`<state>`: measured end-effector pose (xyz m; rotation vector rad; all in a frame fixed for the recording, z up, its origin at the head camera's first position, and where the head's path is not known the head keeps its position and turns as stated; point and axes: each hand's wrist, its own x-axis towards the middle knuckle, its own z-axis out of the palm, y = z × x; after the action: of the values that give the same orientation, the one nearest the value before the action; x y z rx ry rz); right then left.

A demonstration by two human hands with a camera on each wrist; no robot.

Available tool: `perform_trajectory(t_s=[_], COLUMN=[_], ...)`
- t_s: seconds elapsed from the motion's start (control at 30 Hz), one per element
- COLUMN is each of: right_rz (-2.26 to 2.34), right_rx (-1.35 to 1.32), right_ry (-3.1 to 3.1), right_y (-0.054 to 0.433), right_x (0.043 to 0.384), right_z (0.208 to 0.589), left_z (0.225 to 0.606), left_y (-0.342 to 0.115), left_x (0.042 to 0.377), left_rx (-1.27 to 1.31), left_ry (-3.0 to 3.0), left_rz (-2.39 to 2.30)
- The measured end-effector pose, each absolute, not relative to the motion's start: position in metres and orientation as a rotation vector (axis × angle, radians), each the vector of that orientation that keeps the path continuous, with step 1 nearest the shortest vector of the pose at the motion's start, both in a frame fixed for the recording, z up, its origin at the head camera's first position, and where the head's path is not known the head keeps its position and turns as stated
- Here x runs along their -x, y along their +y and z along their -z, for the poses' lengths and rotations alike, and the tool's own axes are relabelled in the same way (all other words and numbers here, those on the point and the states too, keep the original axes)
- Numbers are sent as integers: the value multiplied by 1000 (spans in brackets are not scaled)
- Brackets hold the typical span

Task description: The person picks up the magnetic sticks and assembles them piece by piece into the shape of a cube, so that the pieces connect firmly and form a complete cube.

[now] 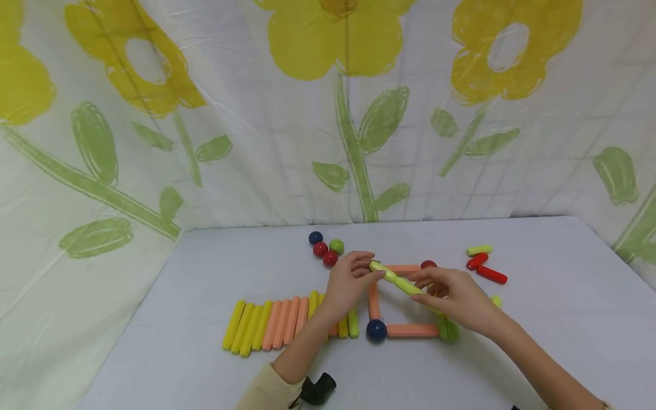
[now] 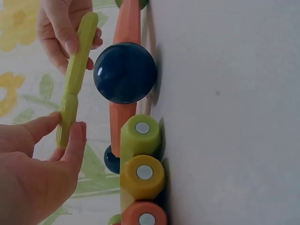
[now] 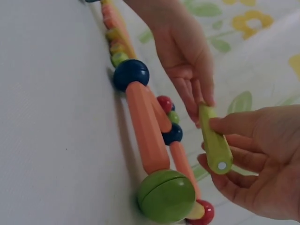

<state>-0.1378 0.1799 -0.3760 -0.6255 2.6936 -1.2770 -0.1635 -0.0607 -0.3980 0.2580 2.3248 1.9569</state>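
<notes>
Between my two hands hangs a yellow-green magnetic rod [image 1: 405, 285], raised above the table. A short ridged section meets a longer smooth one along it. My left hand [image 1: 344, 287] pinches the ridged end between thumb and fingers. The longer end is gripped by my right hand [image 1: 453, 296]. Below lies a four-sided outline of orange rods [image 1: 412, 331] and balls. Its near corners are a blue ball [image 1: 376, 331] and a green ball [image 1: 449, 330]; a red ball [image 1: 428, 264] marks the far right. Another blue ball [image 3: 172, 133], at the far left, is hidden in the head view.
Left of the outline, yellow, orange and green rods [image 1: 274, 324] lie in a row, partly behind my left forearm. Several loose balls [image 1: 330, 258] sit at the back. Short red sticks [image 1: 492, 275] and a short green one [image 1: 479, 250] lie back right. A floral curtain [image 1: 256, 171] hangs behind the table.
</notes>
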Motion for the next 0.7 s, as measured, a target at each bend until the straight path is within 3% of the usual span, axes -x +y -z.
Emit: perform_trajectory(t_s=[0.7], right_rz=[1163], right_rx=[579], right_ry=[2672], right_y=[179], right_x=[142], right_z=[389], left_z=[398], left_y=[-61], left_x=[162], left_rx=[-323], left_ry=[2443], left_rz=[-1867])
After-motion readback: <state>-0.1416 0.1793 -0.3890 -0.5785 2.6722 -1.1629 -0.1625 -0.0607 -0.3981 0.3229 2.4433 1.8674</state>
